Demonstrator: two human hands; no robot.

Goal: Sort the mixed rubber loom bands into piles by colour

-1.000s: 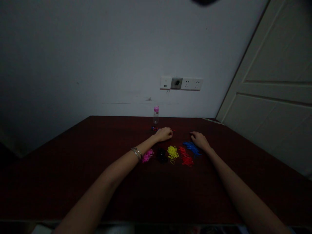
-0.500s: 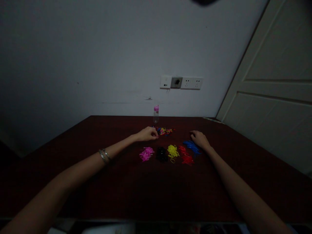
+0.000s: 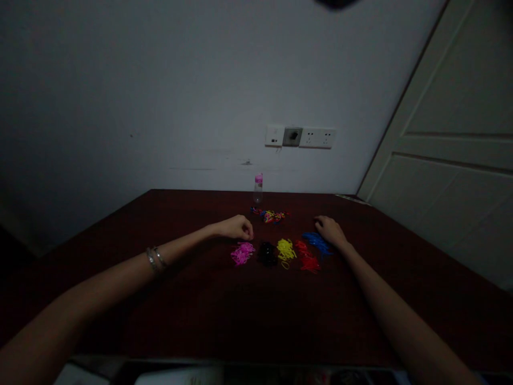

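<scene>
Just this side of the left hand (image 3: pixel 237 227) lies the pink pile (image 3: pixel 242 253); grip curled, contents unclear.

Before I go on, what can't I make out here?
- Left hand: head view; too small and dark to show whether it pinches anything.
- Black pile: head view; separate pieces merge in the dimness.
- Dark shape: head view; cut off by top edge.
- Pale object: head view, lower left; cut off by bottom edge.

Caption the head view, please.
Left hand by pink rubber bands, right hand by blue bands; black pile, yellow pile and red pile between.
</scene>
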